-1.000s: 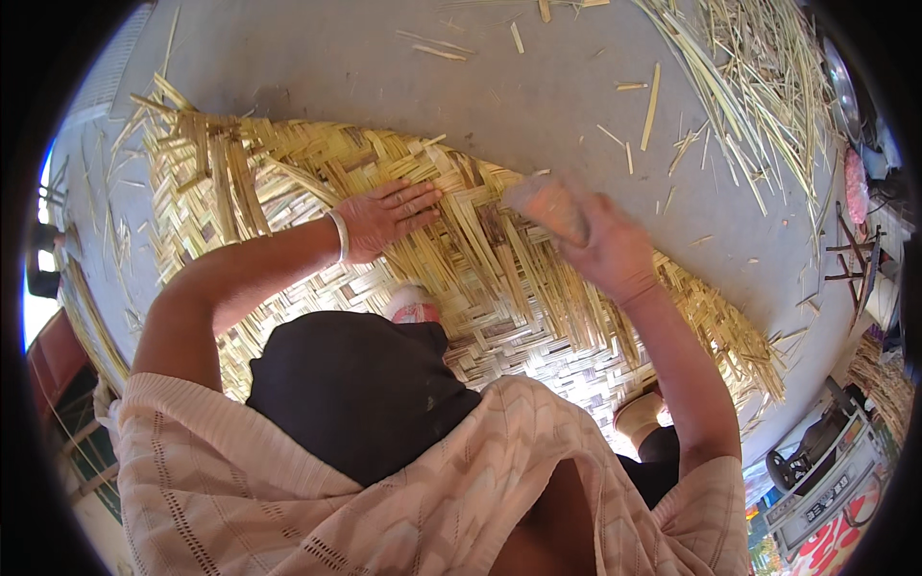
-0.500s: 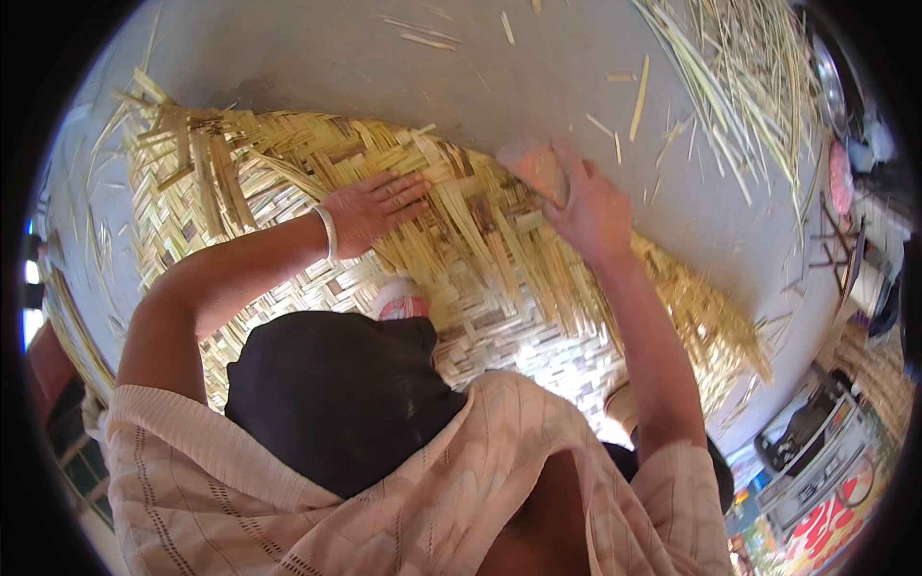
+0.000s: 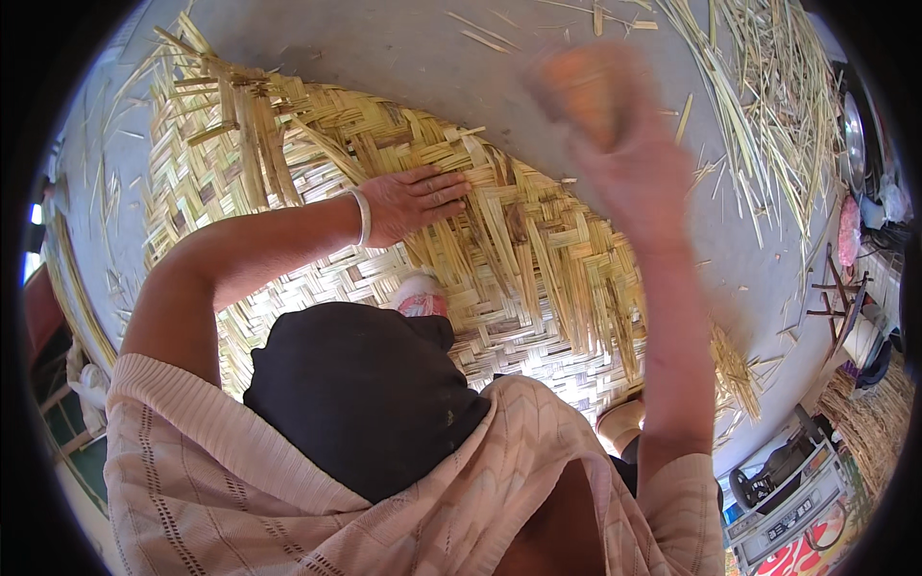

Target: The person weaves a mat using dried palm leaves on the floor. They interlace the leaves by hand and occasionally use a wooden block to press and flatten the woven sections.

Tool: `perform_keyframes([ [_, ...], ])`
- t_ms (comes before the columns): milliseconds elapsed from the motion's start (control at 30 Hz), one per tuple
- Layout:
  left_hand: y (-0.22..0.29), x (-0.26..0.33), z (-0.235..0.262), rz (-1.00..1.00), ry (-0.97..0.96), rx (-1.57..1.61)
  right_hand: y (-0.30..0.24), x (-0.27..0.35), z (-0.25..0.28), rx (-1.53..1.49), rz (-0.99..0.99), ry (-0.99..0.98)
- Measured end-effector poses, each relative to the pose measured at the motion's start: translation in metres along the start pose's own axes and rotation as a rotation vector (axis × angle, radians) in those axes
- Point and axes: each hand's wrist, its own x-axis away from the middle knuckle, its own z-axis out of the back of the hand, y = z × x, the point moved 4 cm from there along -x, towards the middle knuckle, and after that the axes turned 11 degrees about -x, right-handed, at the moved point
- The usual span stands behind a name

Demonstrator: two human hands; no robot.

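Observation:
A large woven mat point(image 3: 365, 278) of yellow-green split strips lies under me, its far edge folded over with loose strip ends sticking out. My left hand point(image 3: 413, 204), a pale bangle at its wrist, presses flat on the fold with the fingers stretched out. Up past the mat's far edge, my right hand point(image 3: 634, 163) is raised and smeared by motion. Its fingers are wrapped round a chunk of brick point(image 3: 581, 91), orange-brown and blurred. One shoe point(image 3: 420, 296), white and red, rests on the mat.
A heap of loose strips point(image 3: 778, 106) lies on the grey floor point(image 3: 384, 48) at the far right, with scattered bits around it. Farther right are a metal basin point(image 3: 853, 139), a small wooden frame point(image 3: 840, 298) and a bundle of dry fibre point(image 3: 869, 422).
My right hand has swung up and away from the mat's edge with the brick. The left hand stays flat on the fold; the whole view has shifted slightly.

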Motion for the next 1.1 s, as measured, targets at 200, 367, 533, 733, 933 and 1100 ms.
perform_keyframes([
  [200, 0.0, -0.002, -0.006, 0.01, -0.005, 0.019, 0.025, 0.023, -0.101, 0.172, 0.035, -0.392],
  [367, 0.002, 0.0, -0.009, 0.005, 0.038, -0.045, 0.023, 0.015, -0.056, 0.045, -0.058, -0.236],
  [533, -0.001, 0.001, -0.004, -0.002, -0.002, -0.032, -0.002, 0.021, 0.001, -0.093, 0.084, 0.035],
  [733, -0.002, -0.001, -0.003, -0.001, -0.016, -0.019, 0.038, 0.047, -0.072, 0.284, -0.005, -0.34],
  [933, -0.001, 0.002, -0.007, -0.032, 0.075, -0.02, 0.047, 0.028, -0.065, 0.093, -0.043, -0.28],
  [1100, -0.001, 0.002, -0.01, -0.05, 0.038, -0.003, -0.007, -0.002, -0.041, -0.143, 0.205, -0.063],
])
